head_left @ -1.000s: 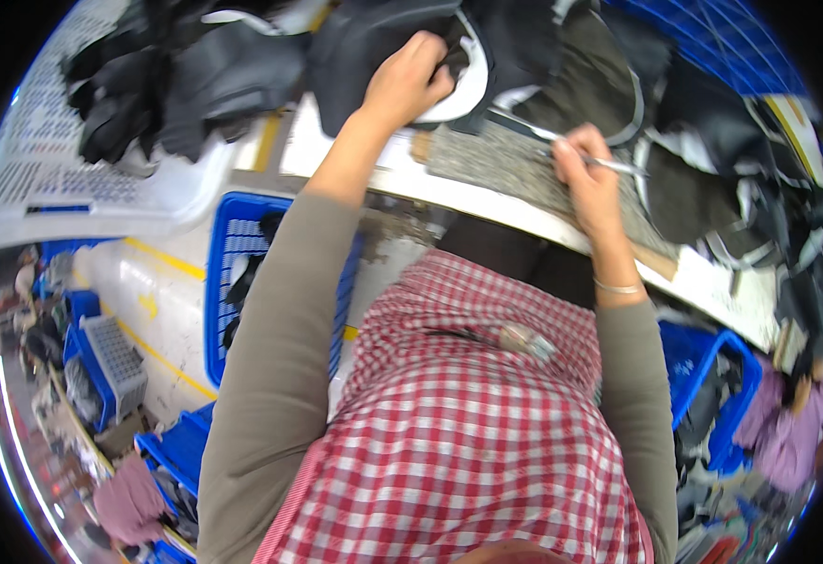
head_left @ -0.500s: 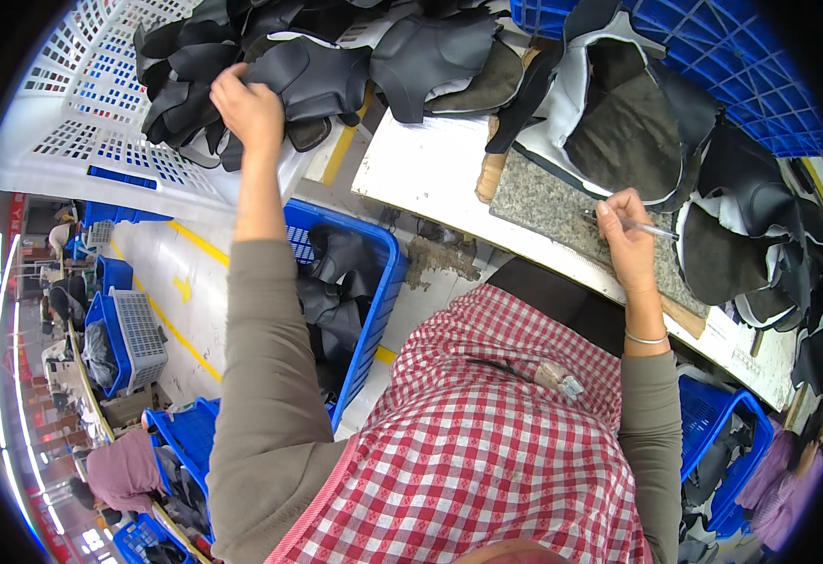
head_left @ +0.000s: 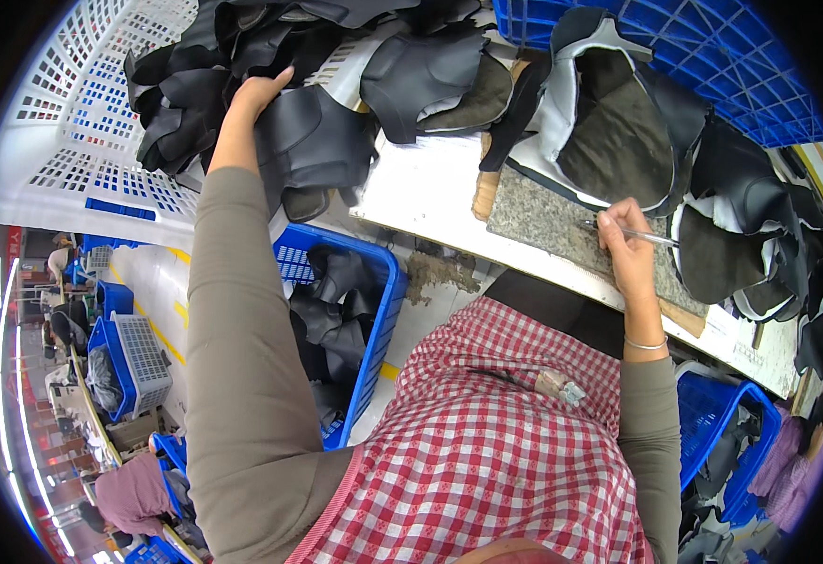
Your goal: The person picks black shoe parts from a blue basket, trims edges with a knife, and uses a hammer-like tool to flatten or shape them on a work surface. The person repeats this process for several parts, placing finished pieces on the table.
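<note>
My left hand (head_left: 257, 92) reaches into a heap of black shoe uppers (head_left: 181, 103) in the white plastic basket (head_left: 82, 160). One digit stretches out to the right; the others are partly hidden among the pieces. Just beside it, a black upper (head_left: 310, 136) hangs over the basket's near edge. In my right hand (head_left: 630, 246) a slim clear pen (head_left: 651, 236) is pinched, held above a grey speckled slab (head_left: 548, 214) on the white table. Beyond that hand lies a large upper with its dark lining (head_left: 618, 132) facing up.
More uppers (head_left: 741, 202) are piled along the table's right side. A blue crate (head_left: 759, 66) stands behind them. Below the white basket, a blue bin (head_left: 388, 310) holds black pieces; another blue bin (head_left: 759, 428) stands at lower right. A person (head_left: 134, 493) works at far left.
My left hand has moved up and deeper into the heap, its fingers less curled. Black pieces beside it have shifted nearer to me. My right hand with the pen has barely moved.
</note>
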Tool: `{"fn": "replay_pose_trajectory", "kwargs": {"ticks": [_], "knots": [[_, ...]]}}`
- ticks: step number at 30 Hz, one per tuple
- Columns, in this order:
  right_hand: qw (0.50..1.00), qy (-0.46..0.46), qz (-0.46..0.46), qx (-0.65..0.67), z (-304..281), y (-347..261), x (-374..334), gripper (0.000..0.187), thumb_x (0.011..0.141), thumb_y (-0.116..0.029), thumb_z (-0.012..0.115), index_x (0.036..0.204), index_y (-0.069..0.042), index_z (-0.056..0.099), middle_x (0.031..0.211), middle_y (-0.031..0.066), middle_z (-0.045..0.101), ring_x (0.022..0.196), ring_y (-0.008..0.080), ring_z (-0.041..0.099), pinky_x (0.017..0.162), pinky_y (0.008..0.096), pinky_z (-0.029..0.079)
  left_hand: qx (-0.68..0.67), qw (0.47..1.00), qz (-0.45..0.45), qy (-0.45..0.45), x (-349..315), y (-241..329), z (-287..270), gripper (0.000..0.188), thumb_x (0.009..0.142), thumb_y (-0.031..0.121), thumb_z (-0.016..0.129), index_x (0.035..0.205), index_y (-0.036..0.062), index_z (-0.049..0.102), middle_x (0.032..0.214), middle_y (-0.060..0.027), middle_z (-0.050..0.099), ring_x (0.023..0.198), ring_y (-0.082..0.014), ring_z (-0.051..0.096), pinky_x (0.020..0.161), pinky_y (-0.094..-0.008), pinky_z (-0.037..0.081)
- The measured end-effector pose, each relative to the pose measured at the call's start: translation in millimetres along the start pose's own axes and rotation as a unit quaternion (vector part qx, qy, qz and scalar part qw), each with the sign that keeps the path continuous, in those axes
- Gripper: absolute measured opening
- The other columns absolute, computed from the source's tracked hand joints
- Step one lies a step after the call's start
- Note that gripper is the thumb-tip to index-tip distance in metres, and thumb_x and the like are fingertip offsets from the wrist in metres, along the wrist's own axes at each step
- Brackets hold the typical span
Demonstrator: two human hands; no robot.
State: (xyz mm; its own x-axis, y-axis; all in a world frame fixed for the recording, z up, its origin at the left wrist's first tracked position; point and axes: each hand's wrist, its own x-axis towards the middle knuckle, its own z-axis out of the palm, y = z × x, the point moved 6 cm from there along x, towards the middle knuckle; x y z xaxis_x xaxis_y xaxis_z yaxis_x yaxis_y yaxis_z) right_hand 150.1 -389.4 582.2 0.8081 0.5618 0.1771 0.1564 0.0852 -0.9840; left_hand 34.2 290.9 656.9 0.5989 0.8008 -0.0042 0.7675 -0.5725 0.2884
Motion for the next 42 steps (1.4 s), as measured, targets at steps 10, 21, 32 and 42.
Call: {"fn": "replay_pose_trajectory", "kwargs": {"ticks": [10,21,32,42], "knots": [[0.999,0.018,-0.013,0.05,-5.5,-10.3,-1.8,0.019,0.101,-0.017,0.068,0.091,-0.008,0.055,0.07,-0.0047,0.055,0.062,0.0028,0.047,0.057,0.0213,0.034,-0.131,0.905,0.337,0.224,-227.0,134.0,-243.5,0.032,0.096,0.018,0.07,0.126,0.0066,0.066,0.09,-0.0021,0.072,0.081,-0.0111,0.066,0.071,-0.0261,0.052],[0.982,0.115,-0.077,0.132,-26.3,-31.4,-24.4,0.016,0.102,-0.019,0.068,0.095,-0.008,0.058,0.077,-0.0019,0.058,0.068,0.0068,0.052,0.062,0.0233,0.04,-0.121,0.764,0.611,-0.17,-391.3,322.8,83.0,0.05,0.09,0.005,0.07,0.136,0.0083,0.052,0.116,-0.016,0.066,0.106,-0.034,0.065,0.093,-0.0431,0.053],[0.999,-0.003,-0.03,-0.028,0.8,-11.0,-13.3,0.021,0.098,-0.017,0.071,0.09,-0.008,0.053,0.075,-0.006,0.053,0.069,0.003,0.044,0.062,0.0214,0.037,-0.166,0.837,0.516,-0.084,-375.9,318.4,165.3,0.038,0.088,0.03,0.077,0.112,0.0033,0.065,0.101,-0.0174,0.071,0.093,-0.0357,0.069,0.085,-0.0422,0.054],[0.989,-0.01,-0.051,-0.137,12.0,-4.7,-11.4,0.027,0.096,-0.023,0.074,0.087,-0.006,0.055,0.07,-0.0034,0.054,0.065,0.0059,0.046,0.058,0.0255,0.04,-0.16,0.848,0.501,-0.067,-356.1,321.9,159.4,0.029,0.095,0.029,0.067,0.1,0.0011,0.07,0.084,-0.0152,0.072,0.075,-0.0306,0.068,0.073,-0.0417,0.054]]}}
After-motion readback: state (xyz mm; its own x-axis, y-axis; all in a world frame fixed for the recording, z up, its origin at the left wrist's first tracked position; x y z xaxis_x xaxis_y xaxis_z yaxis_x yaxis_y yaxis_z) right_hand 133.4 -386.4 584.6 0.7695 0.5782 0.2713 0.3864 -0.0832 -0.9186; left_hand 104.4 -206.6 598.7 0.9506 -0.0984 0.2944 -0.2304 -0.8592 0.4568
